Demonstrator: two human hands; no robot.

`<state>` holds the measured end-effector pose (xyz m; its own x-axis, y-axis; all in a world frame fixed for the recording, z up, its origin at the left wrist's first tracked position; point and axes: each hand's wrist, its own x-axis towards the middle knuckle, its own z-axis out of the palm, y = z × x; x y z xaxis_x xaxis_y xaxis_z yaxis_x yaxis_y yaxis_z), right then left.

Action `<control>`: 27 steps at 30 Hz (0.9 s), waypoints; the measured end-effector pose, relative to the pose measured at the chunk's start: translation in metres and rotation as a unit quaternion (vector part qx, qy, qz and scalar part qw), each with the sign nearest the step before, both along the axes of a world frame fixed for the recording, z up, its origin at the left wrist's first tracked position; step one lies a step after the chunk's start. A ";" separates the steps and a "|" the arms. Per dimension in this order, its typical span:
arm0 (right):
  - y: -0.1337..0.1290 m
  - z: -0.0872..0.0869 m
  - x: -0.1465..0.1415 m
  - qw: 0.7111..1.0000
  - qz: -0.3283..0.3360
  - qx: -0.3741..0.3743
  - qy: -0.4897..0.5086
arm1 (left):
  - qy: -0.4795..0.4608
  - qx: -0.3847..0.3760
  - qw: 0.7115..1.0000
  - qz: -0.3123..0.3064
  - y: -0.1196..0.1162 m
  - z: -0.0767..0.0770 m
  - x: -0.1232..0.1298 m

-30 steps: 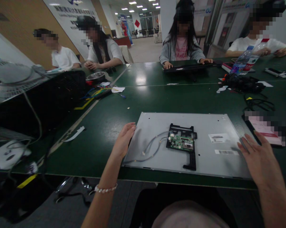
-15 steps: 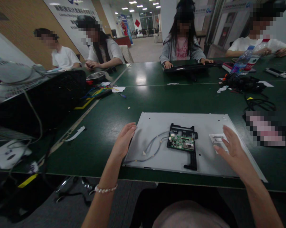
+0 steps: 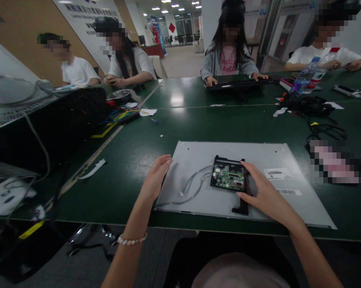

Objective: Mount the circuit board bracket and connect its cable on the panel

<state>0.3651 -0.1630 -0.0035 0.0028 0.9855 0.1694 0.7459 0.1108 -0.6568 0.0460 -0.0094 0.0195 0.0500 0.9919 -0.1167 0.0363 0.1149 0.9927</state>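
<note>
One bare right hand (image 3: 262, 192) has shifted from over a white label (image 3: 278, 173) to a black plastic bracket (image 3: 228, 165) with a green circuit board (image 3: 228, 179), lying on a flat grey metal panel (image 3: 195, 158) on a green table (image 3: 138, 160). The panel's long axis runs left to right, the bracket's stem pointing toward the person. Right thumb and fingers stand wide, contact unclear; the left hand (image 3: 155, 176) flanks the panel's left edge, fingers together.

A dark-green tabletop (image 3: 243, 124), glossy with reflected light, spreads beneath the hands (image 3: 156, 178). Far ahead of them, a pale floor (image 3: 182, 64) runs back past a reddish-brown desk (image 3: 150, 51) to dark glazing (image 3: 184, 28) under lit ceiling lights (image 3: 175, 5). Ahead and to their left, a tan wall (image 3: 21, 36) meets a white lettered panel (image 3: 78, 28); darker grey floor (image 3: 156, 256) lies below them.
</note>
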 end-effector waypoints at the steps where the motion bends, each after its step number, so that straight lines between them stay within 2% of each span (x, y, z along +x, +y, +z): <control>1: 0.000 0.000 0.001 1.000 -0.001 -0.001 -0.001 | 0.000 0.000 1.000 -0.001 0.001 -0.001 0.000; 8: -0.003 -0.002 0.008 1.000 0.007 0.011 -0.007 | 0.030 0.024 0.999 -0.022 0.001 -0.006 -0.001; 14: -0.009 0.000 0.012 1.000 0.010 -0.006 -0.001 | 0.095 0.030 0.995 -0.014 -0.007 0.001 0.006; 16: -0.011 0.000 0.014 1.000 0.011 -0.007 0.001 | 0.132 0.052 0.990 0.001 -0.010 0.004 0.012; 19: -0.012 -0.002 0.015 1.000 0.009 -0.008 0.004 | 0.199 0.129 0.971 0.000 -0.021 0.009 0.025; 21: -0.011 -0.003 0.015 1.000 0.006 -0.005 0.008 | 0.239 0.189 0.952 -0.040 -0.032 0.011 0.039; 23: -0.009 -0.005 0.014 1.000 0.004 -0.002 0.010 | 0.262 0.235 0.930 -0.108 -0.044 0.013 0.056; 25: -0.007 -0.007 0.014 1.000 0.004 0.001 0.011 | 0.278 0.263 0.907 -0.175 -0.055 0.012 0.074; 27: -0.005 -0.009 0.014 1.000 0.005 0.004 0.009 | 0.303 0.281 0.886 -0.212 -0.062 0.010 0.090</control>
